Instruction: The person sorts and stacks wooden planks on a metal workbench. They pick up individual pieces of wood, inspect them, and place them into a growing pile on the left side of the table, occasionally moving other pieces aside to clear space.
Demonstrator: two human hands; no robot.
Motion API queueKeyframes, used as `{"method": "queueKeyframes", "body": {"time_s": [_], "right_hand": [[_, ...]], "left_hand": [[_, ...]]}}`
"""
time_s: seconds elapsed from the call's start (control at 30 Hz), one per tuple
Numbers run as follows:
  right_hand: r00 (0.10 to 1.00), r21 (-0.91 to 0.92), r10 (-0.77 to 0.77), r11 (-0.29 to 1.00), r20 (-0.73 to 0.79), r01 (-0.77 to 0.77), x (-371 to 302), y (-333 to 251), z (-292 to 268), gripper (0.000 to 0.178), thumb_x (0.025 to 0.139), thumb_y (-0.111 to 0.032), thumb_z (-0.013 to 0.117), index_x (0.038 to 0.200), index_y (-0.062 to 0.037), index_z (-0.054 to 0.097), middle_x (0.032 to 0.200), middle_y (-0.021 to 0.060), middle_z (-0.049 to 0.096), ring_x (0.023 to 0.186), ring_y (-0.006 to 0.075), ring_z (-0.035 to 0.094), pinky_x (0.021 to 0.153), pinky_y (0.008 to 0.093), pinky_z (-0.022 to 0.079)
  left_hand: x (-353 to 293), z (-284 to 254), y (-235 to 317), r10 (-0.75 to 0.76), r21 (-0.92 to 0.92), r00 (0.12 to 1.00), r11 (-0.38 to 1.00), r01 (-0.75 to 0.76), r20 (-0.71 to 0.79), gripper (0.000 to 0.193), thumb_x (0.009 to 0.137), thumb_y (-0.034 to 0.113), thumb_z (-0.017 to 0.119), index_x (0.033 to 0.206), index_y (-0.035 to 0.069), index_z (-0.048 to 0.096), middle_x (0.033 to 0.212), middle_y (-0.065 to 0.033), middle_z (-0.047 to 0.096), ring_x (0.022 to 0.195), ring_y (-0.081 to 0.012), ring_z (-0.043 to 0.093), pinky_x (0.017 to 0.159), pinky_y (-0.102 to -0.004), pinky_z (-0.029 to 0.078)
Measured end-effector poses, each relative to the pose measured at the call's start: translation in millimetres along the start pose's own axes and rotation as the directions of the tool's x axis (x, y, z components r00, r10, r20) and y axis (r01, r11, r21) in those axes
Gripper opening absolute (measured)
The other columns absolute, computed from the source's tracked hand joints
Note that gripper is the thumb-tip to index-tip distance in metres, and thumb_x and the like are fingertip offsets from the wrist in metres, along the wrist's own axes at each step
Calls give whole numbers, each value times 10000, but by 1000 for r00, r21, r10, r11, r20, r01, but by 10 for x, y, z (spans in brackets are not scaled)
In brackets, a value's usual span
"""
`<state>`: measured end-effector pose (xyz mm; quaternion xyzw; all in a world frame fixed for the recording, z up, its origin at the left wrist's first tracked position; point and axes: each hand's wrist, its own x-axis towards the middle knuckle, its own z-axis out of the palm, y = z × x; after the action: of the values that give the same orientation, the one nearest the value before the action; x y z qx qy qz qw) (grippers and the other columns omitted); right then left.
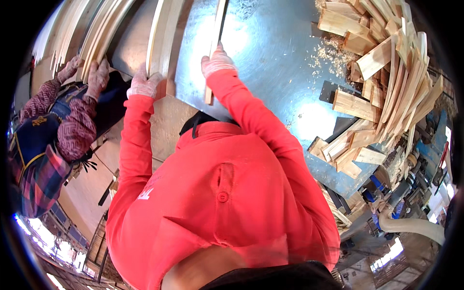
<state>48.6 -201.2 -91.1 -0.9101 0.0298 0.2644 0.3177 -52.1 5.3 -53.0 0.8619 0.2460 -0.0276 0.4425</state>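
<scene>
My left hand (144, 84), in a pale work glove, is closed round the near end of a long pale wooden board (163, 41). The thumb lies over the board's face, and the fingers wrap its left edge. To the right, my gloved right hand (217, 63) grips a narrow wooden strip (209, 95) over a shiny metal table (270, 63). The strip's near end sticks out below that hand, and its far part runs up past the top of the view.
A co-worker's gloved hands (98, 75) hold a bundle of long strips (104, 29) at the left. Offcuts and boards (357, 104) lie piled on the table's right side, beside sawdust (333, 55). Machinery and a pale hose (411, 227) stand at the lower right.
</scene>
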Motion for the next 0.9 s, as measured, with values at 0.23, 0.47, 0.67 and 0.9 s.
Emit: {"method": "queueKeyframes", "body": {"time_s": [0.23, 0.47, 0.67, 0.9], "right_hand": [[975, 37, 1, 999, 223, -9, 133, -671, 222, 750, 851, -392, 578, 1433, -9, 301, 1212, 262, 588, 1112, 394, 585, 969, 434, 462], [928, 139, -22, 990, 373, -33, 693, -1397, 1300, 664, 886, -437, 512, 1375, -28, 324, 1287, 210, 545, 1131, 357, 575, 974, 429, 440], [914, 137, -198, 978, 354, 159, 773, -2250, 1734, 514, 957, -388, 333, 1308, -19, 403, 1333, 182, 522, 1171, 357, 555, 972, 432, 449], [858, 80, -373, 926, 353, 370, 932, -1954, 1028, 576, 912, -327, 547, 1419, -107, 384, 1432, 161, 429, 1295, 316, 443, 1075, 391, 370]], "left_hand": [[-118, -40, 238, -181, 235, 974, 949, 209, -136, 517, 815, 266, 600, 1311, 154, 509, 1065, -192, 660, 1019, -368, 625, 875, -396, 481], [-887, -589, 681, -160, 141, 938, 967, 211, -308, 528, 801, 170, 623, 1319, 150, 526, 1034, -153, 676, 922, -288, 674, 812, -362, 518], [-1212, -882, 374, -375, -296, 871, 912, 284, -318, 521, 812, -45, 587, 1323, 8, 502, 1157, -102, 632, 1050, -165, 599, 932, -290, 454], [-920, -766, 5, -212, -263, 918, 957, 125, -334, 523, 821, -53, 542, 1335, 27, 491, 1110, -109, 645, 967, -187, 632, 828, -301, 514]]}}
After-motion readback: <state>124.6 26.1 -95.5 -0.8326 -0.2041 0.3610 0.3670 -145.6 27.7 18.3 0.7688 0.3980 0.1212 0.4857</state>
